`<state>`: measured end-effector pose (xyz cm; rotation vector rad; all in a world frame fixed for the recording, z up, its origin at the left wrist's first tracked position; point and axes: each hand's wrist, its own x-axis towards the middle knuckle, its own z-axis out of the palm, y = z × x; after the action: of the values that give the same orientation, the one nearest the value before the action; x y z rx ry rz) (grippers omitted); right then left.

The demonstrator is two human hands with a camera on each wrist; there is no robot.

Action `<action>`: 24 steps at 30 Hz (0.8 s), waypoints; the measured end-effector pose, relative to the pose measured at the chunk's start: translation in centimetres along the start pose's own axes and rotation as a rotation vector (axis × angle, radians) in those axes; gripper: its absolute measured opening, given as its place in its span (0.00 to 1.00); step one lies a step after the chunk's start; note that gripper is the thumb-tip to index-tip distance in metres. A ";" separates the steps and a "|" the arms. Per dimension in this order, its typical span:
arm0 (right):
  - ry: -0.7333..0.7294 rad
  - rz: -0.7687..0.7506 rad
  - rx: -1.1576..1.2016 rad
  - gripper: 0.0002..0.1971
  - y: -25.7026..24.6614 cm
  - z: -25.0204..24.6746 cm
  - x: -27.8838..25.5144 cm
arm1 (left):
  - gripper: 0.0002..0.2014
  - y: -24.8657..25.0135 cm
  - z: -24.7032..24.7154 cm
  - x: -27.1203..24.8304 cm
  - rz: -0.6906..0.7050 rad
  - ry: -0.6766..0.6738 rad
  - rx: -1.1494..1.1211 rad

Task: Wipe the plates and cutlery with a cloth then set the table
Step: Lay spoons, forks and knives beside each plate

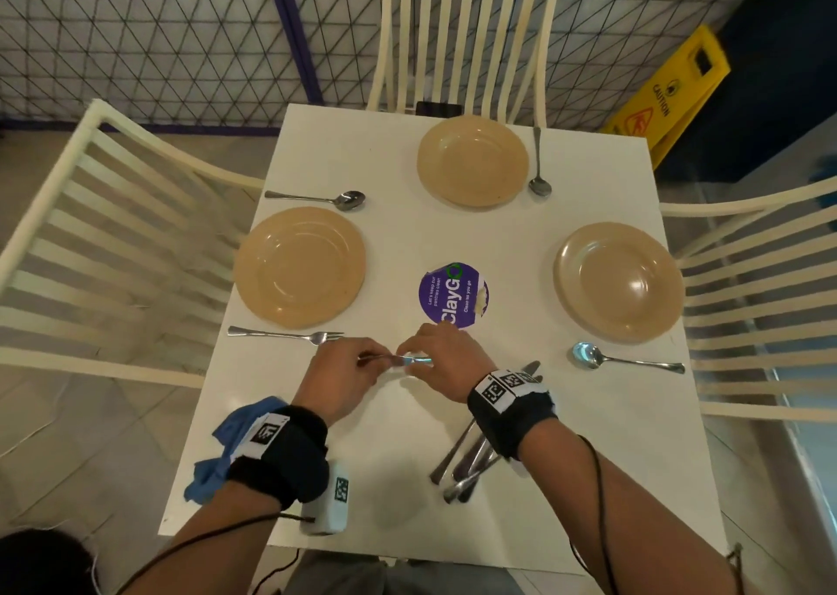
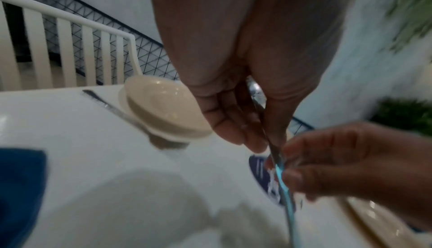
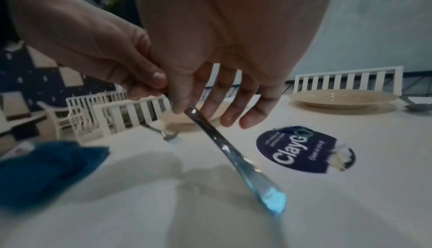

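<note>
Both hands meet over the near middle of the white table (image 1: 521, 241) and hold one metal cutlery piece (image 1: 398, 360) between them. My left hand (image 1: 362, 361) grips one end, which its fingers hide. My right hand (image 1: 414, 359) pinches the shaft, and the flat handle end (image 3: 273, 200) sticks out free. Three tan plates lie at the left (image 1: 299, 266), far (image 1: 472, 159) and right (image 1: 618, 282) seats. A spoon lies beside each plate, and a fork (image 1: 285, 334) lies by the left plate. The blue cloth (image 1: 231, 449) lies at the table's near left edge.
A pile of loose cutlery (image 1: 471, 458) lies under my right wrist. A round purple sticker (image 1: 453, 295) marks the table's middle. Cream slatted chairs (image 1: 104, 232) stand at the left, far and right sides. A yellow caution sign (image 1: 670, 91) stands at the back right.
</note>
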<state>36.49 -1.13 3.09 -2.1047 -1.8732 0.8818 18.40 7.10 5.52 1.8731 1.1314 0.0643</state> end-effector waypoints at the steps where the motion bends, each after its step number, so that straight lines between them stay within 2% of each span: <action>1: 0.000 -0.010 0.065 0.13 -0.9 -0.3 0.3 | 0.02 0.7 -1.5 0.0 0.006 0.007 -0.076; 5: 0.098 0.012 0.301 0.09 -4.4 -1.6 1.4 | 0.05 2.4 -6.2 -0.1 0.043 0.035 -0.367; 8: 0.223 0.080 0.440 0.06 -6.8 -1.7 2.1 | 0.12 1.4 -8.0 -0.2 0.061 0.043 -0.500; 12: 0.404 0.246 0.719 0.04 -9.0 -1.4 3.1 | 0.17 -3.0 -8.1 -0.9 0.004 -0.018 -0.364; 15: 0.509 0.381 1.021 0.04 -10.1 -1.0 3.8 | 0.16 -7.3 -7.6 -1.8 0.001 -0.066 -0.233; 16: 0.526 0.419 1.131 0.03 -10.5 -0.6 4.0 | 0.13 -8.6 -7.8 -2.0 0.001 -0.059 -0.196; 18: 0.525 0.485 1.318 0.03 -11.2 0.4 4.2 | 0.06 -10.6 -8.6 -2.2 -0.004 -0.020 -0.156; 20: 0.492 0.549 1.448 0.04 -11.6 1.8 4.2 | 0.12 -12.3 -9.7 -2.2 -0.004 0.014 -0.156; 24: 0.459 0.638 1.658 0.04 -12.4 5.0 4.3 | 0.20 -13.9 -11.8 -2.0 -0.039 -0.100 -0.231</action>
<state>23.48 4.04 4.12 -1.3786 0.1020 1.1980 2.40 15.80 3.11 1.6315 1.0447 0.0753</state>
